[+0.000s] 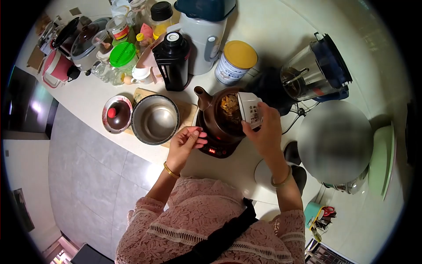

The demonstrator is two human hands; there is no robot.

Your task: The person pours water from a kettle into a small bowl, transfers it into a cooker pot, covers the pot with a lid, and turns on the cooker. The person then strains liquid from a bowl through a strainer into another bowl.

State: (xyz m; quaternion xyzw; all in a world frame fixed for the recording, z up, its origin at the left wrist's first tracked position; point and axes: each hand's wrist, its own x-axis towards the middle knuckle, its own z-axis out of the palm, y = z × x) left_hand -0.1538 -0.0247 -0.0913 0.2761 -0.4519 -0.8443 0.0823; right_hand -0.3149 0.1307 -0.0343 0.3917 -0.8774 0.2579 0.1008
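A brown clay pot (215,119) with a spout stands on a black electric base (217,150) with a lit red display. Brown and orange dried pieces (230,107) show at the pot's mouth. My right hand (265,130) grips a small white box (249,108) with dark print, tilted over the right side of the mouth. Just left of the base is my left hand (188,141), its fingers loosely spread and nothing in them. Further left, an empty metal bowl (155,119) rests on a wooden board (188,113). Beside it a brown lid with a red knob (117,115) lies in a patterned dish (105,121).
Behind the pot stand a black thermos (174,61), a tin with a yellow lid (235,63) and a grey dispenser (203,39). A blender (314,70) and a round blurred grey object (335,141) are at right. Jars and a green-lidded container (123,55) crowd the back left.
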